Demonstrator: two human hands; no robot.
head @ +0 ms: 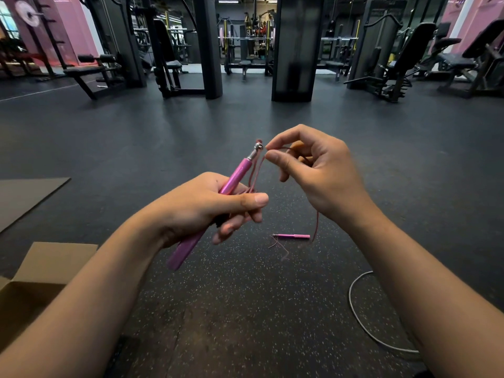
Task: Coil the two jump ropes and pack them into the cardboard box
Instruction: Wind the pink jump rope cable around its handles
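Observation:
My left hand [207, 205] grips a pink jump-rope handle [234, 175] with a silver swivel tip, along with a few loops of its thin pink cord [255, 173]. My right hand [313, 170] pinches that cord between thumb and forefinger just right of the tip. The cord drops from my right hand to the floor, where the rope's other pink handle [293, 236] lies. A white rope [357, 315] curves over the floor at lower right, partly behind my right forearm. The open cardboard box [41, 271] sits at lower left.
A flat cardboard sheet [24, 197] lies on the dark rubber floor at the left. Gym machines, benches and two black pillars [294, 50] stand across the back of the room.

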